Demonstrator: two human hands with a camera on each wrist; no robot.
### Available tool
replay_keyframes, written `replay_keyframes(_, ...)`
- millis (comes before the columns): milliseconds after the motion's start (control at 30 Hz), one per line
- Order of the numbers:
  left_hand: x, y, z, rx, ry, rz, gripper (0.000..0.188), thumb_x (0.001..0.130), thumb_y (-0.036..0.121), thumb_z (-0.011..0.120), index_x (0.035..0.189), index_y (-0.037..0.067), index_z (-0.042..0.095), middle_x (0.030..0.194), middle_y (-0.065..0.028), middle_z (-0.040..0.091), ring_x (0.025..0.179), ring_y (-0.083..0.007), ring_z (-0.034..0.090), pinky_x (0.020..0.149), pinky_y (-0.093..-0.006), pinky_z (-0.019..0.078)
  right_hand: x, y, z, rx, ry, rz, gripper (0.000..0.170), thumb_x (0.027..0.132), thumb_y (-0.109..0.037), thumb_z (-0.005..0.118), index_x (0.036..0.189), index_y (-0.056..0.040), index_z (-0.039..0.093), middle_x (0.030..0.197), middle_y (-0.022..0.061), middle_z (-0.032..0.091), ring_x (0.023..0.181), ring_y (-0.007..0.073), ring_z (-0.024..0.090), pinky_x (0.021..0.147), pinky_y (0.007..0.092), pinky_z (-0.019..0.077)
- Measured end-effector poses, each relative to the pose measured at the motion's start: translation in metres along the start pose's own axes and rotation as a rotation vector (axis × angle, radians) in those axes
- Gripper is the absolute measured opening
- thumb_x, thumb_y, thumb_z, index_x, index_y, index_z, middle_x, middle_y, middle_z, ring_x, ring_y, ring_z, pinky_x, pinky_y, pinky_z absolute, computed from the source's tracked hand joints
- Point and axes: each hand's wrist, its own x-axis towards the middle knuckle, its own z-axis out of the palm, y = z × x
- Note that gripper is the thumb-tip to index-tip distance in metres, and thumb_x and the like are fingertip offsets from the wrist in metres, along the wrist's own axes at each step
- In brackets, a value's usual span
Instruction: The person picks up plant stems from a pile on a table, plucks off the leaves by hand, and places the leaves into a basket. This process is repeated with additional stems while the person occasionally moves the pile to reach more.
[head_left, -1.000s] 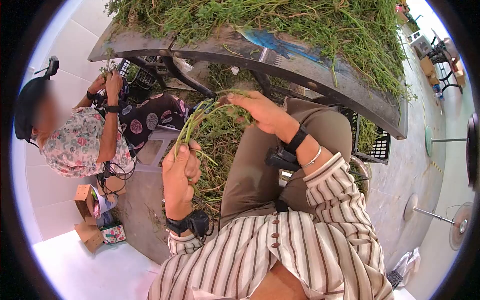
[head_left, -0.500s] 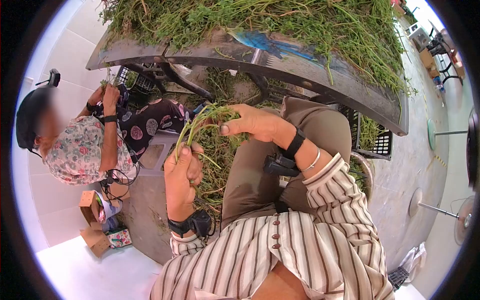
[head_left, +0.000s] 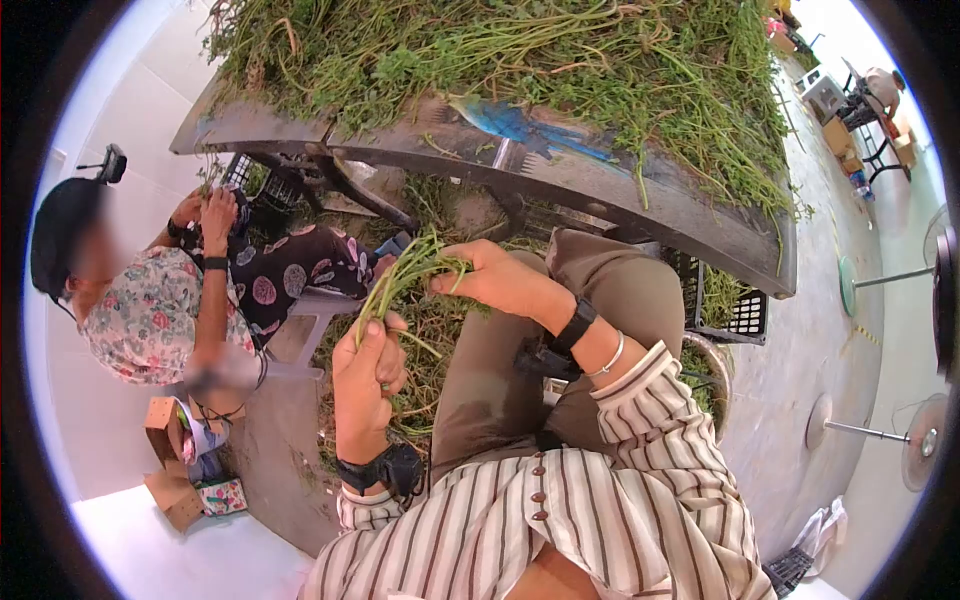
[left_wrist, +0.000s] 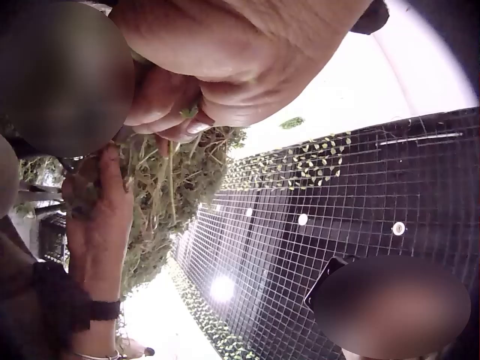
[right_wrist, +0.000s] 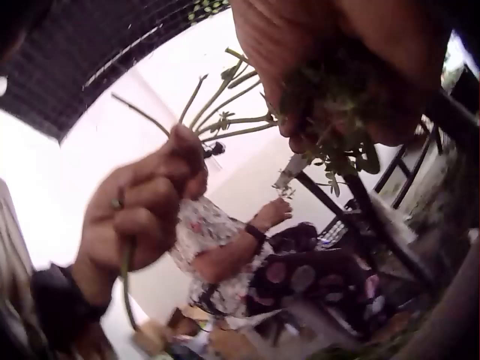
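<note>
In the head view, my left hand (head_left: 365,385) grips a small bunch of green leafy stems (head_left: 395,280), its thumb pressed over them and fingers curled. The bunch rises from that fist and bends over to my right hand (head_left: 510,285), which pinches its leafy far end. Cut-looking stem ends fan out between both hands in the right wrist view, where small leaves (right_wrist: 337,112) hang below the right fingers. One stem (right_wrist: 127,292) trails down under the left fist. Both hands are above the lap, short of the table edge.
A dark table (head_left: 390,155) piled with greens (head_left: 520,50) stands in front. Black crates (head_left: 745,320) sit beneath it, and plant litter (head_left: 340,400) covers the floor. Another person (head_left: 160,300) sits at the left. Fans (head_left: 925,440) stand at the right.
My right hand has come back from farther up the bunch, nearer the left hand, and its thumb has shifted. The left hand keeps its grip. The head view has tilted slightly.
</note>
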Motion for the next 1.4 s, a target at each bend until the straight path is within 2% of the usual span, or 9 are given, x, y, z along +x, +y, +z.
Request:
replay_keyframes(33,0.000,-0.001,0.001,-0.004,0.014,-0.004,0.025,0.093,0.026,0.046,0.093,0.001,0.052,0.052,0.0069,0.030,0.043,-0.0022,0.026,0.038,-0.0180,0.0197,0.001,0.006,0.001,0.005,-0.012,0.007,0.024,0.081,-0.014,0.062,0.101,-0.0016,0.059,0.083,0.0036,0.063,0.074,0.0151,0.057,0.066,0.0285,0.0424)
replay_keyframes(100,0.001,-0.005,0.002,0.050,0.022,-0.067,0.024,0.093,0.024,0.044,0.094,0.001,0.052,0.053,0.0067,0.030,0.044,-0.0018,0.026,0.038,-0.0178,0.0198,0.002,0.014,0.003,-0.667,0.182,-0.084,0.019,0.079,-0.010,0.059,0.094,0.0014,0.056,0.078,0.0168,0.061,0.077,0.0332,0.058,0.066,0.0376,0.0434)
replay_keyframes(133,0.000,-0.007,0.001,0.053,-0.004,-0.084,0.024,0.093,0.022,0.043,0.096,0.000,0.052,0.054,0.0067,0.030,0.045,-0.0019,0.026,0.039,-0.0177,0.0197,0.001,0.016,0.005,-0.660,0.167,-0.078,0.019,0.079,-0.010,0.059,0.094,0.0014,0.056,0.078,0.0168,0.061,0.077,0.0332,0.058,0.066,0.0376,0.0434)
replay_keyframes(200,0.000,-0.013,0.000,0.057,0.008,-0.120,0.024,0.093,0.023,0.043,0.096,0.000,0.051,0.054,0.0066,0.030,0.045,-0.0020,0.026,0.039,-0.0177,0.0196,0.002,0.018,0.005,-0.809,0.264,-0.131,0.018,0.074,-0.005,0.055,0.089,0.0032,0.052,0.076,0.0243,0.055,0.079,0.0436,0.052,0.066,0.0453,0.0423)
replay_keyframes(300,-0.003,-0.013,-0.002,0.088,-0.031,-0.160,0.025,0.093,0.023,0.044,0.096,-0.001,0.051,0.054,0.0064,0.030,0.045,-0.0020,0.026,0.039,-0.0177,0.0194,0.012,0.026,-0.003,-0.911,0.325,0.000,0.020,0.069,0.001,0.053,0.088,0.0041,0.049,0.078,0.0242,0.056,0.082,0.0424,0.053,0.067,0.0477,0.0419)
replay_keyframes(433,-0.006,-0.015,0.001,0.068,-0.041,-0.161,0.025,0.093,0.023,0.044,0.095,-0.001,0.051,0.054,0.0064,0.030,0.046,-0.0017,0.026,0.039,-0.0174,0.0190,0.014,0.028,-0.008,-0.803,0.337,-0.072,0.020,0.064,0.004,0.056,0.081,0.0017,0.046,0.077,0.0237,0.054,0.082,0.0437,0.052,0.068,0.0480,0.0411)
replay_keyframes(1033,-0.004,-0.009,0.000,0.165,-0.095,-0.148,0.031,0.093,0.030,0.045,0.092,-0.001,0.052,0.052,0.0072,0.031,0.043,-0.0024,0.025,0.040,-0.0189,0.0191,0.021,0.025,-0.016,-1.088,0.384,0.061,0.017,0.067,0.000,0.059,0.079,0.0043,0.048,0.080,0.0235,0.057,0.081,0.0408,0.056,0.073,0.0460,0.0449)
replay_keyframes(1300,-0.003,-0.002,-0.004,0.170,-0.065,-0.166,0.030,0.091,0.029,0.047,0.091,0.000,0.053,0.053,0.0081,0.031,0.043,-0.0018,0.025,0.040,-0.0183,0.0193,0.023,0.025,-0.015,-0.902,0.409,0.071,0.010,0.071,0.000,0.053,0.078,0.0028,0.047,0.077,0.0249,0.054,0.078,0.0428,0.053,0.066,0.0483,0.0408)
replay_keyframes(1400,-0.005,-0.002,-0.006,0.232,0.001,-0.187,0.027,0.091,0.027,0.047,0.091,0.000,0.052,0.053,0.0082,0.033,0.043,-0.0017,0.026,0.039,-0.0183,0.0208,0.019,0.041,-0.015,-0.837,0.397,-0.033,0.013,0.069,0.000,0.052,0.082,0.0023,0.049,0.079,0.0259,0.055,0.078,0.0444,0.053,0.066,0.0482,0.0420)
